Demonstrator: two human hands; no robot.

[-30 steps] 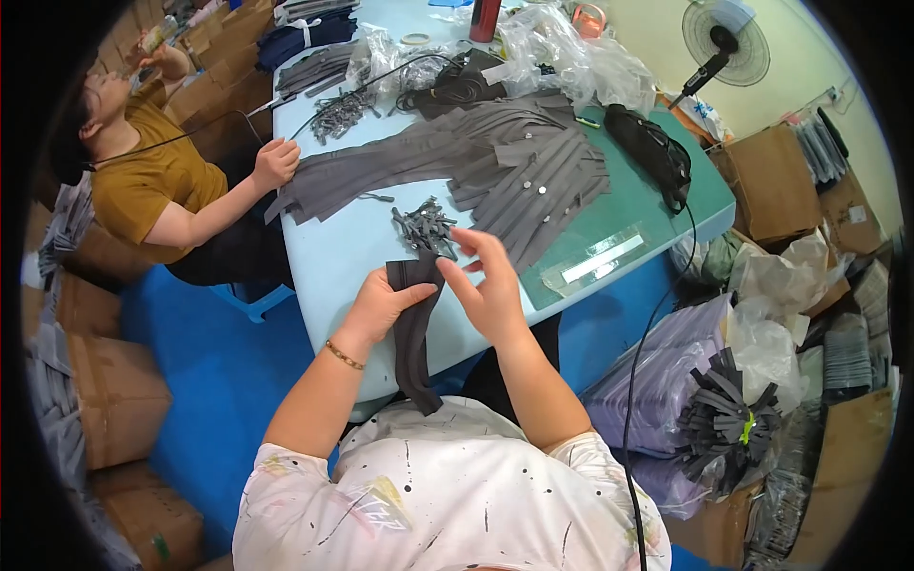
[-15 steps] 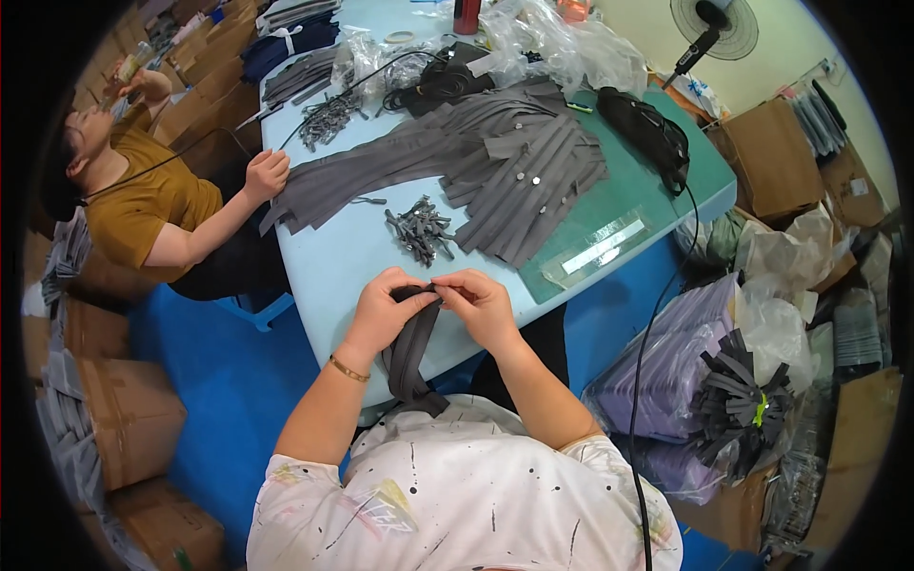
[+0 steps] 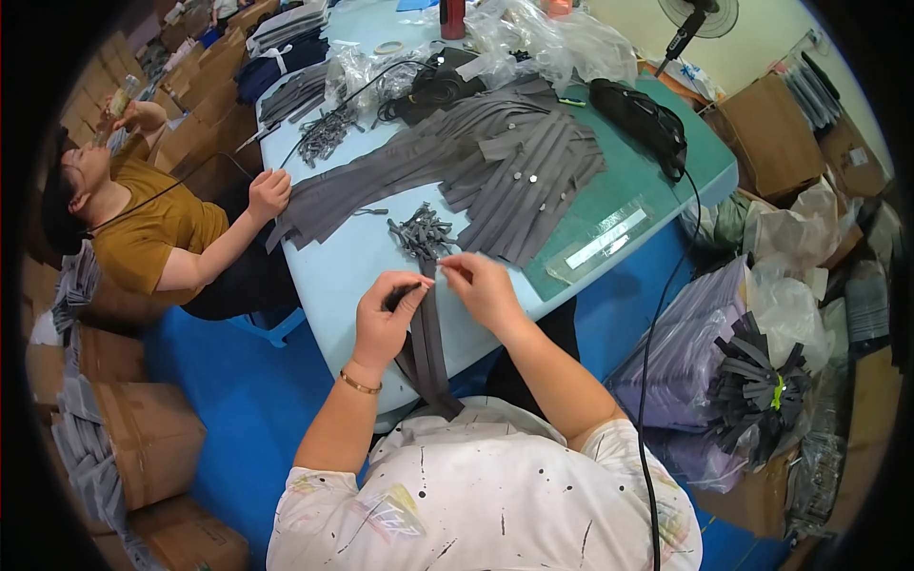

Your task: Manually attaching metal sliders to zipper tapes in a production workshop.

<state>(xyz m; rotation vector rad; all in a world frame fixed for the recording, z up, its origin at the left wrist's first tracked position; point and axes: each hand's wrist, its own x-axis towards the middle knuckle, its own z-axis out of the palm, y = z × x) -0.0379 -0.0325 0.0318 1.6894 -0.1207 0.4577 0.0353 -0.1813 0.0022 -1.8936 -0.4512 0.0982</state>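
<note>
My left hand [image 3: 386, 319] is closed at the near edge of the table, its thumb and fingers wrapped on a dark grey zipper tape [image 3: 433, 347] that hangs down to my lap. Just right of it, my right hand [image 3: 484, 293] pinches with thumb and forefinger beside the tape's upper end; what lies between those fingertips is too small to make out. The two hands are slightly apart. Beyond them lies a small heap of dark zipper sliders [image 3: 419, 231]. Many flat grey zipper tapes [image 3: 533, 181] spread across the table, with a few small shiny pieces on top.
Across the left side sits a co-worker in a mustard shirt [image 3: 176, 224], one hand on the tapes. A second slider heap [image 3: 324, 138], clear plastic bags [image 3: 543, 43] and a black pouch [image 3: 638, 124] lie on the table [image 3: 347, 276]. A black cable [image 3: 657, 324] hangs at right, near wrapped stacks [image 3: 681, 352].
My hands have parted a little, the right drawing away to the right and slightly up. The zipper tape now hangs straighter. The whole view has shifted slightly.
</note>
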